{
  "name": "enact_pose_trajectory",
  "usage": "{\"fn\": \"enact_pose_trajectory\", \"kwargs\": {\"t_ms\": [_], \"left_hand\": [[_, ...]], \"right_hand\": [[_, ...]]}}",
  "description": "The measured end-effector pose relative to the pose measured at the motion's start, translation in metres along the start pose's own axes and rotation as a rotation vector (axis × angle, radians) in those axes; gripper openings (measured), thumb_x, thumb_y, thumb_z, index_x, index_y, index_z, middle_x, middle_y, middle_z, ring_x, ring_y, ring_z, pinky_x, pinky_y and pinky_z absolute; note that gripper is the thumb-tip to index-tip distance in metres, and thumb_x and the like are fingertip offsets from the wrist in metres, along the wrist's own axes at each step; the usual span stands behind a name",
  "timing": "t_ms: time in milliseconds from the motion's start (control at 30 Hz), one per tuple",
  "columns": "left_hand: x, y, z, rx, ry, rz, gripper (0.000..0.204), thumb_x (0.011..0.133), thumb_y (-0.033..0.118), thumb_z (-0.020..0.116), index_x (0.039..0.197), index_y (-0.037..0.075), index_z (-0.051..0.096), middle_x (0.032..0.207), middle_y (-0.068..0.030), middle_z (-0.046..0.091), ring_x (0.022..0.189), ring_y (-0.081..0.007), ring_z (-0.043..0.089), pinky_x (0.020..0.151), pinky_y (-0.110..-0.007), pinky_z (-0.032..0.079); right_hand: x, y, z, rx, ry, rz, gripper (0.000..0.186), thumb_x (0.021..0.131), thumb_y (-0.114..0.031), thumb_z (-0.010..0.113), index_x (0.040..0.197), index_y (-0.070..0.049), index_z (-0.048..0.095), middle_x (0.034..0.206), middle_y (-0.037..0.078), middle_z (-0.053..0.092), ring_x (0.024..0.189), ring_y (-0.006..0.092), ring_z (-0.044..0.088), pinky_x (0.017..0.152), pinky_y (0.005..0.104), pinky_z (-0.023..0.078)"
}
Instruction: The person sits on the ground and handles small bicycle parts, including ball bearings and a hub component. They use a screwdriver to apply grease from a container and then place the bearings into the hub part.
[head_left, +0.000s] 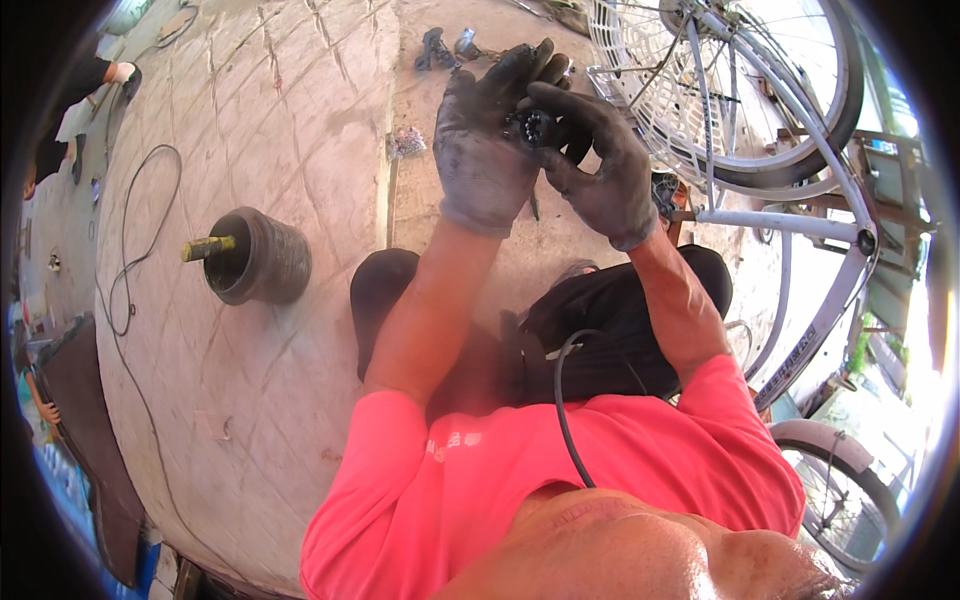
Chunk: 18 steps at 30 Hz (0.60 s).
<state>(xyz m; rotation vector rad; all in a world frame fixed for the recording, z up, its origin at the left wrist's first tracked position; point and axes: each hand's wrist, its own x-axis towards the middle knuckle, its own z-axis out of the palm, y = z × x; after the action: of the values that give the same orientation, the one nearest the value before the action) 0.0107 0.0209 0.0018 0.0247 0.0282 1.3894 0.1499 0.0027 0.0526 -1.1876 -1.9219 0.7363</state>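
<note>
Across the pale, scored floor [310, 350], nearly the whole work area is being taken in; to the R, a bike [845, 190] w/ white tubes is being seen near the hands. To the L, well apart from them, a dark round tub [280, 260] is being shown w/ a yellowish stick [208, 248] at its mouth. Up front, the L hand [488, 150], in a grimy grey glove [478, 195], is being held up w/ fingers partly extended; whether anything is being gripped by it can't be told, as fingertips are being overlapped. By the R hand [600, 160], gloved likewise, a small dark round part [532, 126] is being pinched betw. thumb + forefinger, right beside the L palm, above the floor. Beyond, dark pieces [433, 50] and a small clear packet [407, 143] are being seen on the floor. In the part, tiny bright beads [534, 128] are being glimpsed, poss. loose balls. Risk, as judged: if it's being tilted or squeezed too hard, beads could be spilled; touch is prob. being dulled by gloves, and drops could be lost in floor grooves.
</note>
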Motion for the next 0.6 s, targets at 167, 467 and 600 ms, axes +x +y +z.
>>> {"fn": "enact_pose_trajectory", "kwargs": {"t_ms": [167, 467, 600], "left_hand": [[0.0, 0.007, 0.002, -0.112, -0.016, -0.017, 0.067, 0.111, 0.047, 0.025, 0.145, -0.008, 0.045, 0.152, -0.0253, 0.049, 0.138, -0.0416, 0.05, 0.12, -0.05, 0.039], [0.004, 0.015, -0.013, -0.221, -0.114, -0.022, 0.064, 0.112, 0.047, 0.027, 0.146, -0.005, 0.043, 0.15, -0.0264, 0.049, 0.14, -0.0398, 0.049, 0.122, -0.048, 0.039], [0.002, 0.009, -0.003, 0.093, -0.056, 0.112, 0.063, 0.112, 0.046, 0.027, 0.146, -0.005, 0.043, 0.15, -0.0258, 0.05, 0.14, -0.0384, 0.049, 0.122, -0.047, 0.039]], "right_hand": [[0.001, -0.002, 0.008, -0.007, 0.021, -0.069, 0.058, 0.07, 0.009, 0.078, 0.124, -0.012, 0.073, 0.114, 0.006, 0.073, 0.085, 0.0141, 0.07, 0.064, 0.0271, 0.055], [-0.001, -0.001, 0.003, 0.058, -0.057, -0.047, 0.047, 0.078, 0.006, 0.077, 0.121, -0.013, 0.074, 0.114, 0.004, 0.073, 0.086, 0.0136, 0.068, 0.064, 0.0262, 0.051], [-0.002, 0.001, -0.001, 0.05, -0.121, 0.067, 0.044, 0.08, 0.004, 0.077, 0.121, -0.013, 0.074, 0.113, 0.002, 0.073, 0.085, 0.0114, 0.066, 0.062, 0.0244, 0.048]]}}
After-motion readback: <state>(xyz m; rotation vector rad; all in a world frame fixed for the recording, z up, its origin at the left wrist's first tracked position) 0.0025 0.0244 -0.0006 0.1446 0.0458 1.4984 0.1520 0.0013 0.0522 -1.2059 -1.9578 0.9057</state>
